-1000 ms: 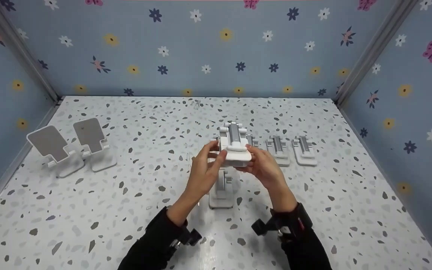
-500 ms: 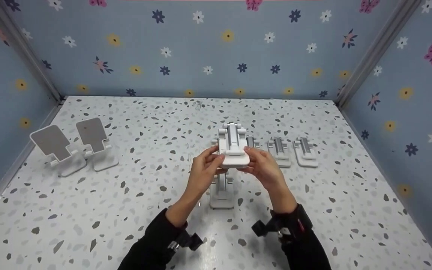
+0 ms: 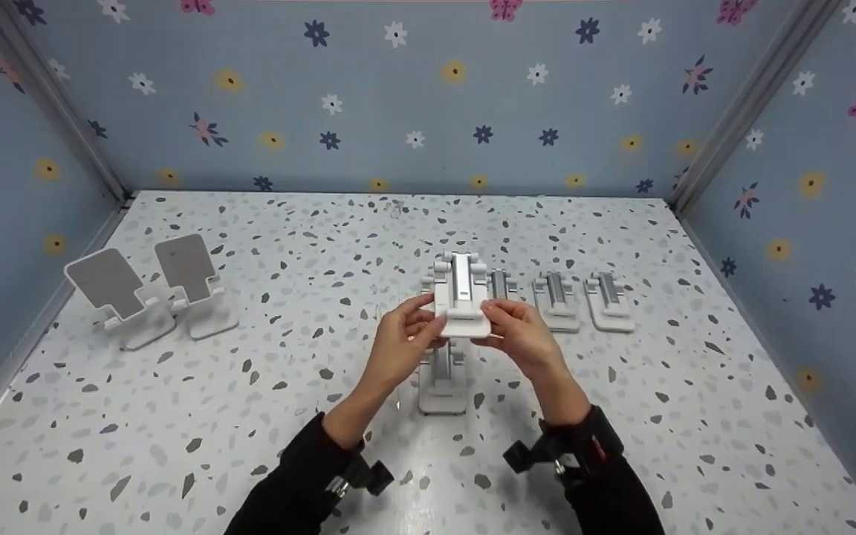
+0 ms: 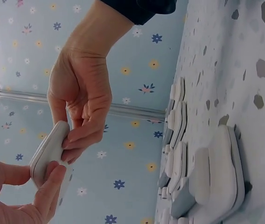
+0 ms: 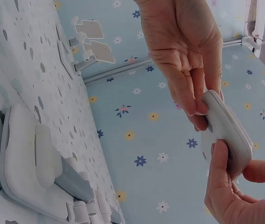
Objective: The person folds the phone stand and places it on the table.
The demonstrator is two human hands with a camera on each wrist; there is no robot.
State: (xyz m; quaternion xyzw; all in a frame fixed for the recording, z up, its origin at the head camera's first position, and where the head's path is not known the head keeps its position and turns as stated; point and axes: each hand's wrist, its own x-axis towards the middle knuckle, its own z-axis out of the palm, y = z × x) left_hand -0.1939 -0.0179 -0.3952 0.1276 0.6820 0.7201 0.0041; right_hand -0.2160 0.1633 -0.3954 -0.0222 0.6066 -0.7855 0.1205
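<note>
A white folding phone stand [image 3: 462, 293], folded flat with a grey hinge arm along its middle, is held up above the table between both hands. My left hand [image 3: 397, 348] pinches its near left corner, thumb on top. On the near right corner, the thumb and fingers of my right hand [image 3: 530, 343] grip it likewise. In the left wrist view, the fingers of the right hand [image 4: 83, 93] bend around the edge of the base. Directly below the hands, another folded stand [image 3: 443, 394] lies on the table, its far end partly hidden.
More folded stands lie in a row behind and right of the hands, including one in the middle [image 3: 558, 308] and one at the end [image 3: 610, 306]. Two unfolded stands [image 3: 107, 282] stand upright at the left. Flower-patterned panels [image 3: 368, 96] enclose the speckled table [image 3: 309, 238].
The held stand has tilted, so its flat upper face now shows more and its near edge less. Both hands keep their grip and have come slightly nearer.
</note>
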